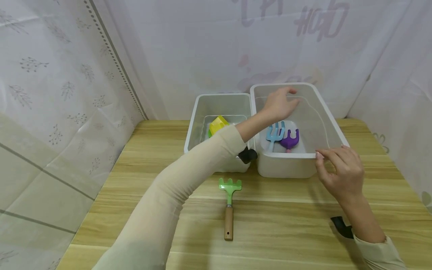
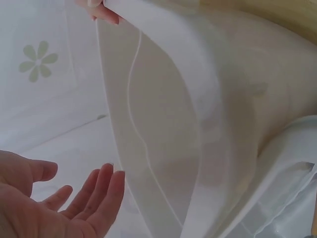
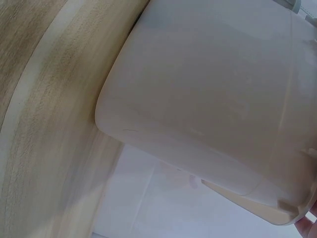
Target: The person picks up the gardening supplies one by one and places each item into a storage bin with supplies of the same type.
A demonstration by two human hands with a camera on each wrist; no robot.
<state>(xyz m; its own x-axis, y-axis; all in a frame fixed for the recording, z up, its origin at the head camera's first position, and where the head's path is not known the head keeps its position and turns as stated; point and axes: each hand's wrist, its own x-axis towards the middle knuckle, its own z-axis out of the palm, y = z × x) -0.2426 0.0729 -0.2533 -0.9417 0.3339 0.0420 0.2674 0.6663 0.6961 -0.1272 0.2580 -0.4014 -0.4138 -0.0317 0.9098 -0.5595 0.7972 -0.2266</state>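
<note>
My left hand (image 1: 281, 104) hovers above the right white plastic bin (image 1: 287, 155), its fingers loosely spread and holding nothing. In the left wrist view that same hand (image 2: 69, 208) shows bare fingertips near the bin's rim. At the front right corner, my right hand (image 1: 344, 170) pinches the rim of this bin between thumb and fingers. Inside it lie a light blue hand rake (image 1: 275, 135) and a purple hand rake (image 1: 290, 141). A green hand rake with a wooden handle (image 1: 228, 221) rests on the table in front of the bins.
A second, left white bin (image 1: 192, 127) stands against the right one, with a yellow object (image 1: 218, 124) and something green inside, partly behind my left sleeve. Both stand on a wooden table (image 1: 141, 191). Patterned white curtains (image 1: 189, 48) hang behind and at the sides.
</note>
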